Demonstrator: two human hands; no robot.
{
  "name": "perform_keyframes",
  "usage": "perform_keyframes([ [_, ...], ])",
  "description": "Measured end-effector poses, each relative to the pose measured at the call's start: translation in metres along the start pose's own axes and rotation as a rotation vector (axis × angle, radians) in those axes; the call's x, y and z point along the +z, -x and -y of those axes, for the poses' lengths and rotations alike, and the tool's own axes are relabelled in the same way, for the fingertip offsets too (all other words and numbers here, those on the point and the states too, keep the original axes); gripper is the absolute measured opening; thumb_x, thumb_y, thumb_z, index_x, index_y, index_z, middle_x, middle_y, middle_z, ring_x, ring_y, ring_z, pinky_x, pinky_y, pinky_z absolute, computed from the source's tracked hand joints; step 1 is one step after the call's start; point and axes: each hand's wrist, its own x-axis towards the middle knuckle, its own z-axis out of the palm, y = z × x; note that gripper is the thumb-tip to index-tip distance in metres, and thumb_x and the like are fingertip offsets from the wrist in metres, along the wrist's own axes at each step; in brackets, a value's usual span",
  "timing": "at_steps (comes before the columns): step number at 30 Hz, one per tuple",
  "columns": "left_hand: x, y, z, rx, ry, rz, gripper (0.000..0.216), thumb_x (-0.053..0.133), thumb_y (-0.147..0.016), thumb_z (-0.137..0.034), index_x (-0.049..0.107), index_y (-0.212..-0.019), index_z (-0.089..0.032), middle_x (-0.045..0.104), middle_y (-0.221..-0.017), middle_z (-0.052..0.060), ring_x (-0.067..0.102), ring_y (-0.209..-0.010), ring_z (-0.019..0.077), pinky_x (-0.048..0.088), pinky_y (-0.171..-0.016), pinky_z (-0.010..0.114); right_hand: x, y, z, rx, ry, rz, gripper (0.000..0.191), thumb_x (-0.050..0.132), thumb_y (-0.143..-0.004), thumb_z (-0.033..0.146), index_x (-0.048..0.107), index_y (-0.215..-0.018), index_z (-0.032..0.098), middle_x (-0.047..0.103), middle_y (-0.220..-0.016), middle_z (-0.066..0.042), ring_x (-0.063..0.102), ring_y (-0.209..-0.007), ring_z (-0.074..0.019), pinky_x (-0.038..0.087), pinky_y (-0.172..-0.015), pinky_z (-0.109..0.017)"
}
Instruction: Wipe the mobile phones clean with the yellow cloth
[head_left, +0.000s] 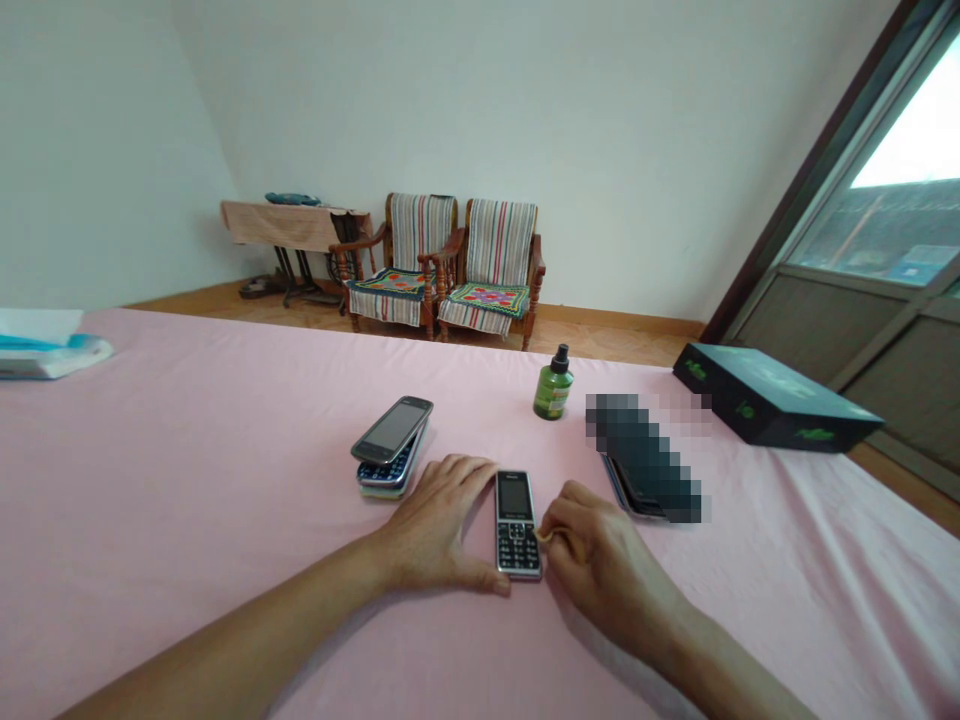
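A black keypad phone (516,523) lies face up on the pink cloth of the table (187,470). My left hand (435,530) rests flat against its left edge, fingers spread, thumb at its lower corner. My right hand (592,555) is curled beside the phone's right edge, fingertips pinched on something small I cannot make out. A stack of other phones (391,447) sits just behind my left hand.
A green spray bottle (553,383) stands behind the phone. More phones (634,485) lie to the right, partly blurred out. A black box (772,395) sits at the far right edge, a tissue pack (45,345) at the far left. Two striped armchairs (450,265) stand by the wall.
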Motion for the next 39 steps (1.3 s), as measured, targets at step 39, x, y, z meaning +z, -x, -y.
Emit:
perform_keyframes([
  [39,-0.001,0.000,-0.004,-0.034,-0.006,0.011,0.093,0.075,-0.060,-0.064,0.041,-0.135,-0.019,0.048,-0.135,0.014,0.043,-0.121,0.0345,0.035,-0.102,0.047,0.015,-0.008,-0.006,-0.117,-0.151,0.055,0.035,0.044,-0.078,-0.005,0.066,-0.092,0.019,0.053,-0.089,-0.004,0.053,-0.085,-0.0171,0.041,-0.073,-0.029],
])
